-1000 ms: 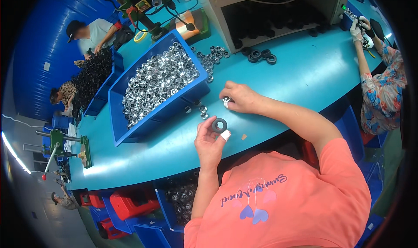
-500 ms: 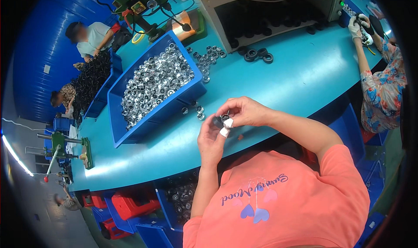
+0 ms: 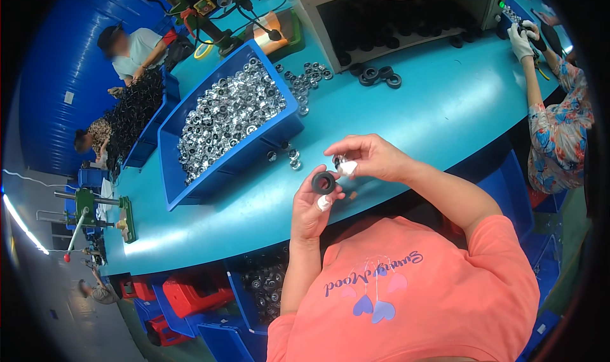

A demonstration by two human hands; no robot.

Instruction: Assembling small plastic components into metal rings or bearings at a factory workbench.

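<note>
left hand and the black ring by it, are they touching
Touching: the head view shows the left hand holding the black ring, whose rim rests against the fingers with no gap.

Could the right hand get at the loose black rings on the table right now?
Probably yes: nothing seems to stand between the right hand and the black rings, though it holds a small shiny part.
</note>
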